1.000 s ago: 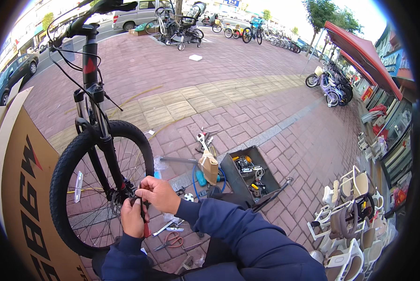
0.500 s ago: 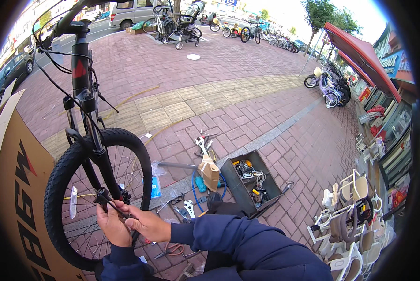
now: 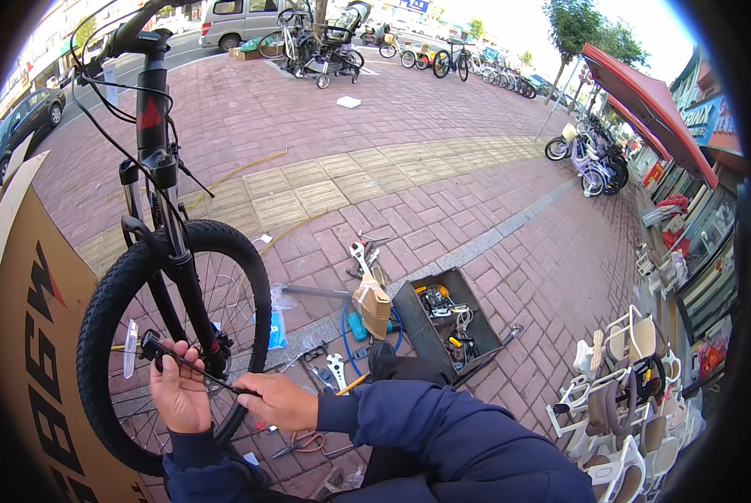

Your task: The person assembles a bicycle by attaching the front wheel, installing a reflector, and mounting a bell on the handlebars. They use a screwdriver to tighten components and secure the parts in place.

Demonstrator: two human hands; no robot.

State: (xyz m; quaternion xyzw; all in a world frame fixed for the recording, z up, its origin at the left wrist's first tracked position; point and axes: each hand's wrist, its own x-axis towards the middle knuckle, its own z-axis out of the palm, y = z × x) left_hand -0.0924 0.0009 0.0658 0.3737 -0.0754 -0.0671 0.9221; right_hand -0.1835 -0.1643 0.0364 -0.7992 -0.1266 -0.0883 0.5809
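In front of the front wheel [image 3: 90,335] of a black bicycle, my left hand [image 3: 181,398] pinches a small black part [image 3: 152,344] with fingertips and thumb. It looks like a brake piece, but its exact kind is unclear. From it a thin black cable [image 3: 212,377] slants down to my right hand [image 3: 283,402], whose fingers are closed round its other stretch. Just behind my hands stands the black suspension fork [image 3: 193,295]. The wheel hub is partly covered by the fork leg and the held part.
A printed cardboard box [image 3: 19,293] stands at the left. Wrenches [image 3: 336,369], red-handled pliers [image 3: 308,442] and a teal power tool [image 3: 357,325] lie on the paving, beside a grey toolbox [image 3: 494,331]. White child seats [image 3: 627,469] are piled at the lower right.
My hands have drawn apart: the left went a little left with the black part, the right moved slightly right. More of the cable now shows between them.
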